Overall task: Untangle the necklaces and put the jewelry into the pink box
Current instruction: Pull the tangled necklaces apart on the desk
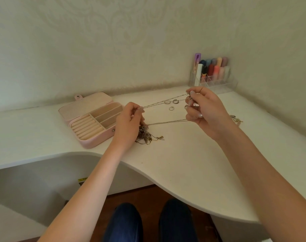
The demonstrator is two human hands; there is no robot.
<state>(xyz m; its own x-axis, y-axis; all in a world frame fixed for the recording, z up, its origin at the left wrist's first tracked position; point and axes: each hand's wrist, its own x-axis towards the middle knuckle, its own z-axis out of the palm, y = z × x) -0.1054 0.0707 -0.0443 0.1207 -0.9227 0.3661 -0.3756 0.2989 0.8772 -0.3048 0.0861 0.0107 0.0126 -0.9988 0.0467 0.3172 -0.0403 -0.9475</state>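
Both hands, left hand (pixel 129 117) and right hand (pixel 203 109), pinch thin chain (pixel 163 101) right of pink box (pixel 91 119); tangle (pixel 145 134) partly hidden under left hand; rings (pixel 171 103) beyond.

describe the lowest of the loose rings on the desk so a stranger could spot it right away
Start at the open pink box on the white desk and look right, between the two raised hands. Three small rings lie there under the stretched chain; two sit side by side, and the lone ring lies nearer the person, below that pair.
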